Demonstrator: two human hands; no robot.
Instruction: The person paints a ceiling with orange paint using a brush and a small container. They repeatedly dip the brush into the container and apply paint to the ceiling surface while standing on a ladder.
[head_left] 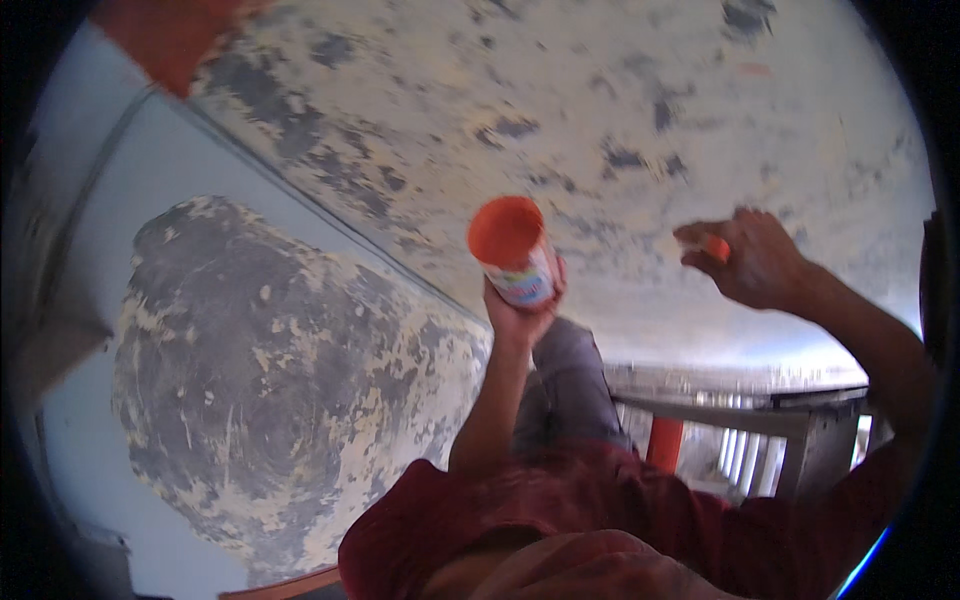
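Note:
My left hand (525, 318) is wrapped round a paint tub (522, 283), holding it from below and the right side. The tub has a white label with coloured print, and its open mouth shows orange inside. Further right, my right hand (755, 262) is raised and closed round a thing with an orange end (717, 248) that pokes out between the fingers. The rest of that thing is hidden in the hand, so its kind does not show. The two hands are apart.
A pale surface (580, 110) with grey, flaking patches spreads beyond my hands. To the left, a light blue surface (110, 300) bears a large grey scraped patch (240, 350). An orange-red area (175, 40) fills the top left corner. A grey bench-like frame (800, 450) stands at lower right.

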